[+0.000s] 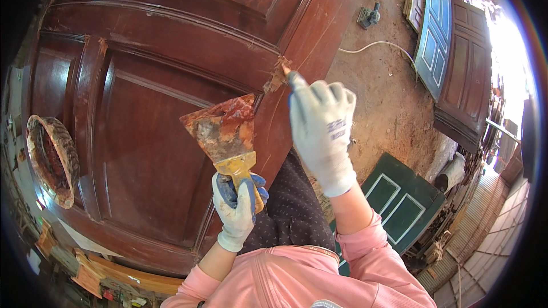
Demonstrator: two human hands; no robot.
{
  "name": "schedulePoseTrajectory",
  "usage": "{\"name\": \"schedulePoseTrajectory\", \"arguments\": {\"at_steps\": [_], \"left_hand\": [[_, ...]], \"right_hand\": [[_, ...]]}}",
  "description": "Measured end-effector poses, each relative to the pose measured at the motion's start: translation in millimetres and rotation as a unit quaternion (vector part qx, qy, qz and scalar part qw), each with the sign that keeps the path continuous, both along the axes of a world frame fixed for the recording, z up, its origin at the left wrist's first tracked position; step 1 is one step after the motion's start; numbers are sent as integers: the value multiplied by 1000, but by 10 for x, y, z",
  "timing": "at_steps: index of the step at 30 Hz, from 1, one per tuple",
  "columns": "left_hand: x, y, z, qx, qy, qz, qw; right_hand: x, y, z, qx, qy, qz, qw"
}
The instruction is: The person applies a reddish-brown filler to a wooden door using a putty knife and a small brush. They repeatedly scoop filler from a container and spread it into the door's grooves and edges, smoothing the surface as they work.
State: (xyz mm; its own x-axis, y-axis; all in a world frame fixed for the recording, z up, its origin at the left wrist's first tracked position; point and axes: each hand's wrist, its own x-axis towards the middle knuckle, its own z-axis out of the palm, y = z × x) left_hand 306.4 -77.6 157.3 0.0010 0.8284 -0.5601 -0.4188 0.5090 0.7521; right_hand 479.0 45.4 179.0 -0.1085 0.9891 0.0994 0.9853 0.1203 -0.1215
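Note:
A reddish-brown panelled wooden door (154, 80) lies flat in front of me. My left hand (237, 205), in a white and blue glove, grips the yellow handle of a wide putty knife (224, 128) whose blade is smeared with reddish filler and held up above the door. My right hand (321, 128), also gloved, reaches to the door's right edge, with a fingertip pressing on a patch of tan filler (279, 74) at a panel corner.
A round bowl (52, 159) crusted with reddish paste sits on the door's left side. On the dirt floor to the right lie a white cable (377, 45), a small power tool (369, 17), a green door (399, 199), and blue and brown doors (451, 51).

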Motion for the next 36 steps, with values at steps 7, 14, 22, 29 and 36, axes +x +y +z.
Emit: {"name": "schedulePoseTrajectory", "arguments": {"at_steps": [7, 14, 22, 29, 36], "left_hand": [[-1, -45, -25, 13, 4, 17, 1000], [-43, -74, -60, 15, -4, 27, 1000], [-47, -90, -73, 20, 16, 31, 999], [-67, -67, -44, 24, 13, 26, 999], [-59, -92, -76, 18, 11, 46, 999]], "right_hand": [[36, -6, 74, -8, 56, -10, 998], [-133, -251, 13, -39, 46, 50, 997], [-225, -291, -99, -19, 8, 52, 998], [-145, -135, -100, 4, 2, 29, 1000], [-109, -61, -86, 26, -6, 14, 1000]]}}
